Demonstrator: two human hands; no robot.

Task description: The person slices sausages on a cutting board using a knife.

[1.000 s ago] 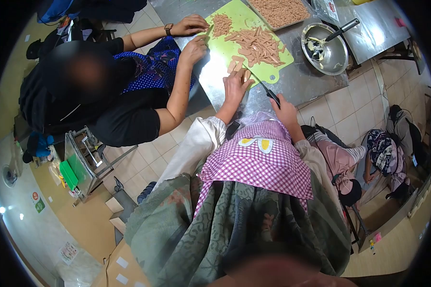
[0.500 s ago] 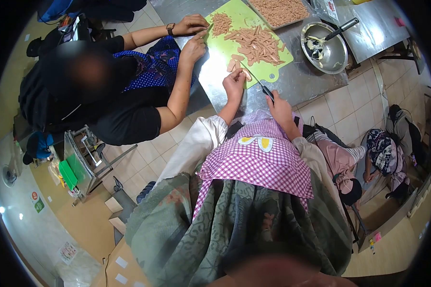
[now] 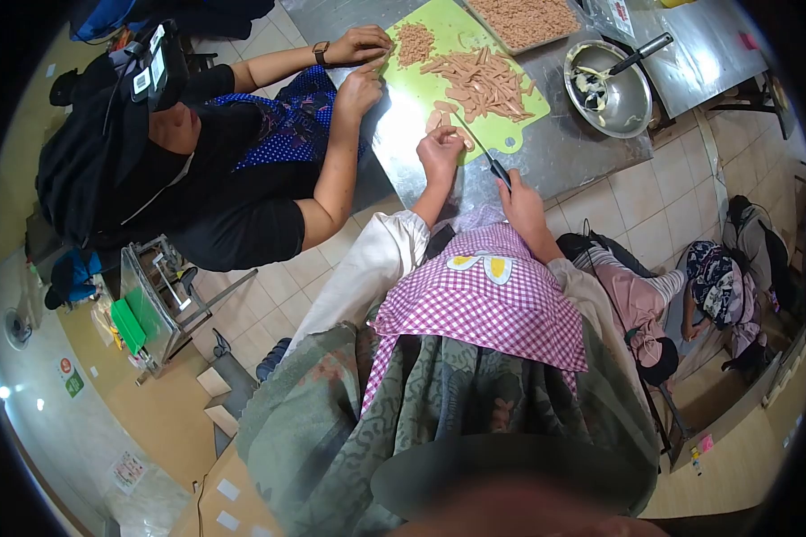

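Note:
My right hand [image 3: 521, 199] is wrapped round the black handle of a knife [image 3: 482, 150], whose blade reaches over the green cutting board [image 3: 409, 100]. With bent fingers pressed together, my left hand [image 3: 441, 152] is at the board's near corner, on a pale pink-brown piece [image 3: 465, 138] beside the blade. Several flat slices [image 3: 436, 120] lie just beyond its fingertips. Farther up the board are a pile of thin strips [image 3: 485, 85] and a smaller heap of diced bits [image 3: 413, 44].
A co-worker [image 3: 269, 152] stands at the left, both hands at the board's left edge. A tray of diced pieces [image 3: 524, 22] lies behind the board. A steel bowl [image 3: 631, 106] with a black-handled utensil stands at the right of the metal table [image 3: 560, 161]. Other people sit at the far right.
My left hand has drawn back slightly, its fingers now more bent. My right hand and the knife have shifted a little left. The co-worker's head has turned.

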